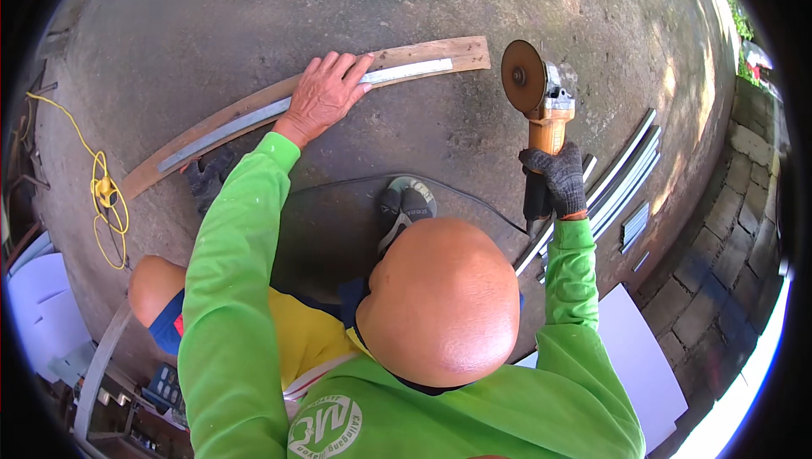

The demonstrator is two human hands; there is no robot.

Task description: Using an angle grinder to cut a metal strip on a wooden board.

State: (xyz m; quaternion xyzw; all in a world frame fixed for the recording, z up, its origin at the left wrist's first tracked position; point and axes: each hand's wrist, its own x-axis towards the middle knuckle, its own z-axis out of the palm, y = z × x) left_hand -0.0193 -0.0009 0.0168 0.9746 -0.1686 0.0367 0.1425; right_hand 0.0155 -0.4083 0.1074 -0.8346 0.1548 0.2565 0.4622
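Note:
My bare left hand (pixel 326 97) grips a long, thin metal bar (pixel 233 131), fingers over its far side and thumb along the near one. That bar lies lengthwise on a brown wooden plank (pixel 469 51) on the ground. My right hand (pixel 560 173), in a dark knit glove, is closed around the body of an orange angle grinder (pixel 547 134). The grinder's brown disc (pixel 523 76) points away from me, to the right of the plank's end and apart from it. Whether the disc is spinning, I cannot tell.
Several metal bars (pixel 622 175) lie to the right, near a block wall (pixel 709 243). A dark cord (pixel 461 191) runs from the grinder past my shoe (pixel 410 198). A yellow extension cord (pixel 105 192) lies at left. A dark glove-like item (pixel 207 178) rests beside the plank.

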